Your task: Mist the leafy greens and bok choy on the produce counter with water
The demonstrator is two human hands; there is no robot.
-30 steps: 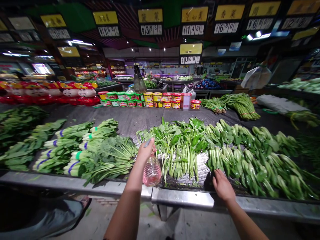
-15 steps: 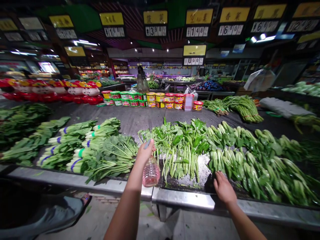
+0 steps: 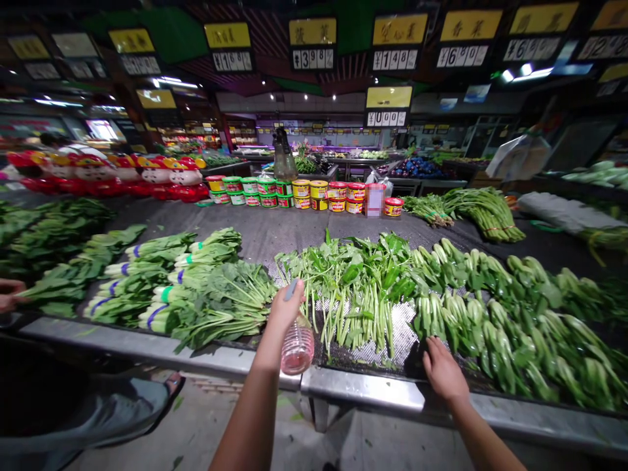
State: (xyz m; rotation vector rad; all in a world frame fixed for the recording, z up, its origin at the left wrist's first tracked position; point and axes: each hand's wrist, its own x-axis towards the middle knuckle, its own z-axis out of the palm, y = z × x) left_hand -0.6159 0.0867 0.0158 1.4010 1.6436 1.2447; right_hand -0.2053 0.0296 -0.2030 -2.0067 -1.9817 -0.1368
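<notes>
Now | left hand (image 3: pixel 284 307) is gripping pink spray bottle (image 3: pixel 297 347) by its neck over counter edge (image 3: pixel 363 387) | right hand (image 3: pixel 444 376) is resting flat, fingers spread, beside bok choy (image 3: pixel 490 320) | bottle likely light, slippery; neck suits.

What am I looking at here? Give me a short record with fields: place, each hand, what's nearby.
place: produce stall in a market, metal-edged counter
left hand: left hand gripped around the top of a pinkish spray bottle, held over the counter's front edge
right hand: right hand, fingers spread, resting at the counter edge beside the bok choy
between the hands: loose leafy greens
left of the bottle: banded bundles of greens
back of counter: row of colourful tubs
overhead: price signs
other person: a hand at the far left edge
</notes>
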